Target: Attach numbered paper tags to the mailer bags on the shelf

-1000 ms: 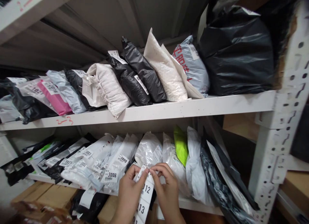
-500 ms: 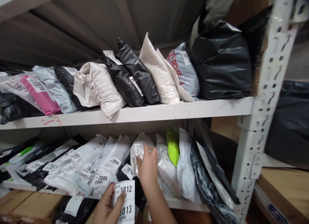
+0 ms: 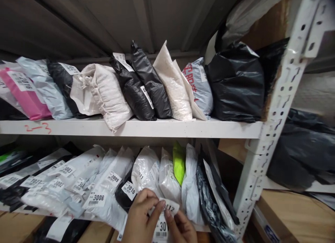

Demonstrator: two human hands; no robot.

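Observation:
Low in the view, my left hand (image 3: 142, 215) pinches the left side of a sheet of number labels (image 3: 161, 232). My right hand (image 3: 181, 225) has its fingers closed on the top label, marked 3012, which bends up from the sheet. Behind my hands on the lower shelf is a white parcel (image 3: 146, 169) with a label ending in 11. To its left lies a black parcel with label 3010 (image 3: 129, 190). A white parcel (image 3: 169, 176) and a lime green one (image 3: 179, 164) stand to its right.
Labelled parcels, including 3008 (image 3: 97, 198), lean along the lower shelf. The upper shelf edge (image 3: 162, 128) carries pink, white and black bags. A perforated white post (image 3: 277, 121) rises at the right, with a cardboard box (image 3: 300, 215) beyond it.
My right hand has come down from the white parcel to the label sheet and gripped its top label. My left hand and the sheet have shifted right, and the view has turned slightly.

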